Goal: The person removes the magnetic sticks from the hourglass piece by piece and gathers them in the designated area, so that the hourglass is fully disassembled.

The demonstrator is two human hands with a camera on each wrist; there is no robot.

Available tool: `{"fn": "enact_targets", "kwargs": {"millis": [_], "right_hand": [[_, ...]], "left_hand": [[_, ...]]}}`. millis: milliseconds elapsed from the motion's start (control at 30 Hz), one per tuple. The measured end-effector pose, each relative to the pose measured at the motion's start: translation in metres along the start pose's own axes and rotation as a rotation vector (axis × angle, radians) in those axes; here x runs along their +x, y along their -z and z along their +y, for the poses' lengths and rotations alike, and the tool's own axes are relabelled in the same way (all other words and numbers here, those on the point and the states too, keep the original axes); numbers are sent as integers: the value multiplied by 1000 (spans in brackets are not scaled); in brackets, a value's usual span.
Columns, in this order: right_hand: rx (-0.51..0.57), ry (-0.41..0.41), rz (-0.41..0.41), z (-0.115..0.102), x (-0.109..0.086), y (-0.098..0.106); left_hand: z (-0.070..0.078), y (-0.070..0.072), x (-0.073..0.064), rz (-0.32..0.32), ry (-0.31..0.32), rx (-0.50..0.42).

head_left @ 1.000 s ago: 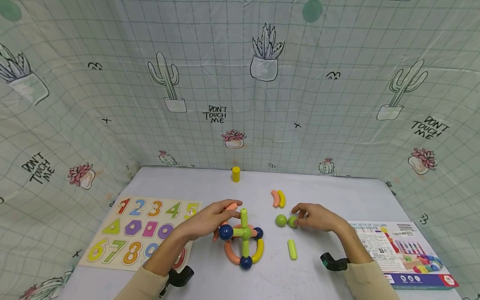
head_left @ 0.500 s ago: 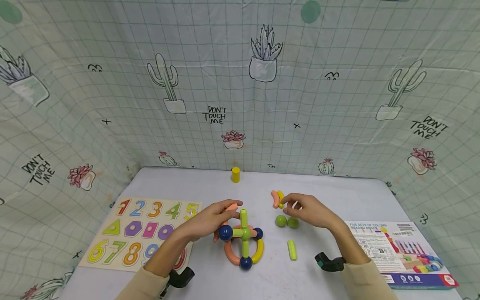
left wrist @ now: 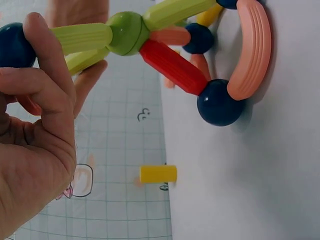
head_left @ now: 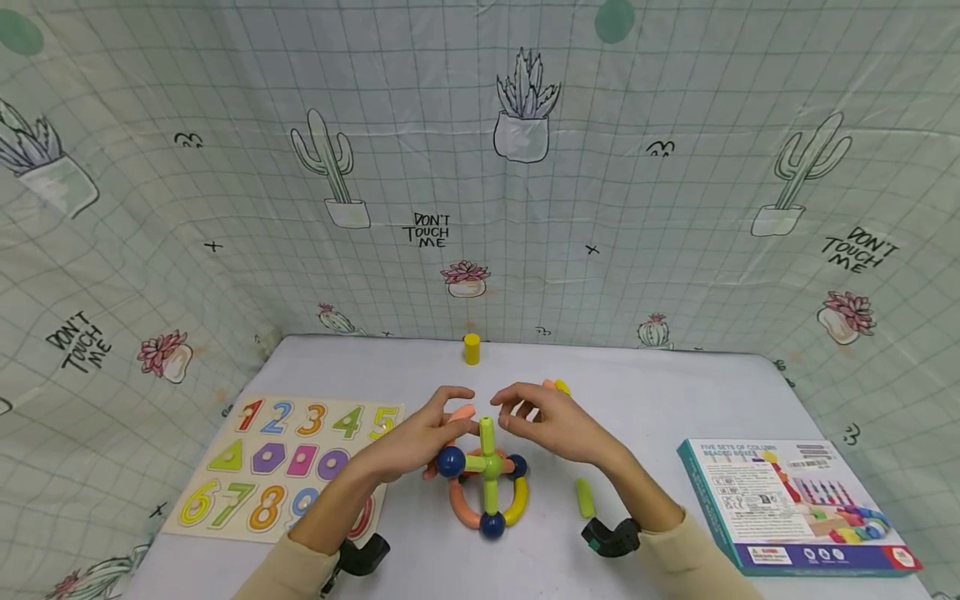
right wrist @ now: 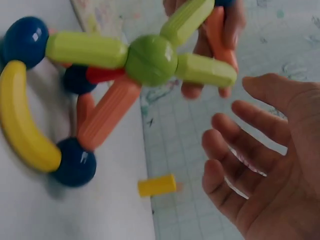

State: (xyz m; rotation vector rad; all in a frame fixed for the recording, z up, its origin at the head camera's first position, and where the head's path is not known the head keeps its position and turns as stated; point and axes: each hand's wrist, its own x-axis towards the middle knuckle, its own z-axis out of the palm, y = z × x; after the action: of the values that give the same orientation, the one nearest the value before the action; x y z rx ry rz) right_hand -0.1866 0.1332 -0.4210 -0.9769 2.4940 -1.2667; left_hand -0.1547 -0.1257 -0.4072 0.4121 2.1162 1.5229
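Note:
A stick-and-ball model (head_left: 492, 467) stands mid-table, with a green ball at its centre, green, red and orange sticks, dark blue balls, and curved orange and yellow sticks in its base ring. My left hand (head_left: 408, 442) grips its left side, fingers curled by a dark blue ball (left wrist: 17, 45) and an orange stick (head_left: 462, 412). Past the model's upright green stick (head_left: 487, 433), my right hand (head_left: 558, 425) is held in the air with fingers loosely bent. In the right wrist view its palm (right wrist: 280, 185) faces the model and nothing lies in it.
Behind the right hand, a yellow curved stick (head_left: 563, 387) peeks out beside an orange one. A loose green stick (head_left: 585, 498) lies near the right wrist. A yellow cylinder (head_left: 472, 350) stands at the back. A number board (head_left: 287, 482) lies left, a toy box (head_left: 795, 504) right.
My right hand has moved left from the two green balls, past the curved sticks, to beside the model; it now hides the balls. The left hand keeps its grip, its index finger lifted slightly.

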Motion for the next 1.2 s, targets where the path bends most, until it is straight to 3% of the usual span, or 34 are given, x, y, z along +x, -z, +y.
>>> {"fn": "enact_targets", "kwargs": {"millis": [133,267,433,667,1000,1200], "right_hand": [[-15,91,29,-14,12,-7],[-33,133,8,-22,20,-12],[-61,117,9,-23,22,-13],[-121,103,58,-25,22,-6],[-77,34,145,-24,19,3],[-30,31,103,-23,17,0]], "left_hand": [[2,0,2,-17,6,-16],[3,0,4,-43,1,-17],[3,2,4,-69,16,-33],[3,6,-1,-44,44,-12],[3,5,2,-65,33,-34],[4,2,3,-78,9,-29]]}}
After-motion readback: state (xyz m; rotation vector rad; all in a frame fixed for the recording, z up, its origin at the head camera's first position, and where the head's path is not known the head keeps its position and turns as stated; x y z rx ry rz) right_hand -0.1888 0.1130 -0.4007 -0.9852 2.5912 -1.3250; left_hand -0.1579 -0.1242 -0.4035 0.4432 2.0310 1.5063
